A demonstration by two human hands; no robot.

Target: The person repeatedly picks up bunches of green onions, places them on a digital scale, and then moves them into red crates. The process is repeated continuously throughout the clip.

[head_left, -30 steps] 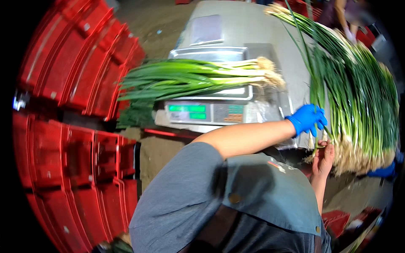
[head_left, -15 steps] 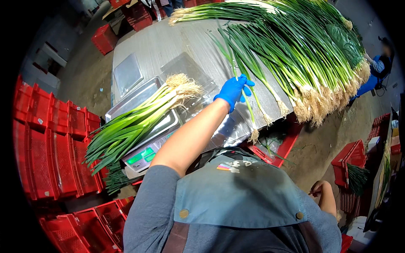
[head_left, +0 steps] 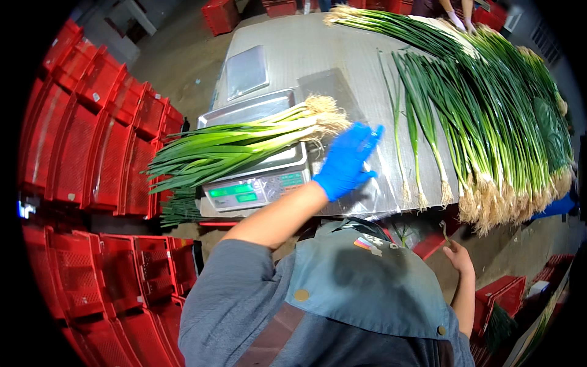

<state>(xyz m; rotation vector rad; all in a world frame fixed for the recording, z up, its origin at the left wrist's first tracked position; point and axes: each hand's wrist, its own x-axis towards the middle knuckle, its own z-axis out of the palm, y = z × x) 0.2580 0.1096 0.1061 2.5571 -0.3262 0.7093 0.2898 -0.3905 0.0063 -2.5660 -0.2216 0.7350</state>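
Observation:
A bundle of long green onions [head_left: 244, 144] lies across a digital scale [head_left: 254, 191] with a lit green display, roots pointing right. Just beside those roots is my left hand [head_left: 347, 160], in a blue glove, fingers stretched out and holding nothing, above clear plastic sheeting [head_left: 382, 189] on the table. Several loose green onions [head_left: 416, 144] lie farther right, next to a large pile of them [head_left: 483, 128]. Low at the right, my bare right hand [head_left: 458, 258] is closed on a thin, curved piece [head_left: 444, 229] whose kind I cannot make out.
Red crates [head_left: 79, 140] are stacked at the left, with more [head_left: 504, 300] at lower right. A flat metal plate [head_left: 247, 72] lies on the metal table [head_left: 299, 46] behind the scale. Another person's gloved hands [head_left: 461, 23] are at the pile's far end.
My left hand has let go of a green onion and moved leftward toward the bundle's roots, fingers opening. My right hand has risen into fuller view. The whole view has swung left.

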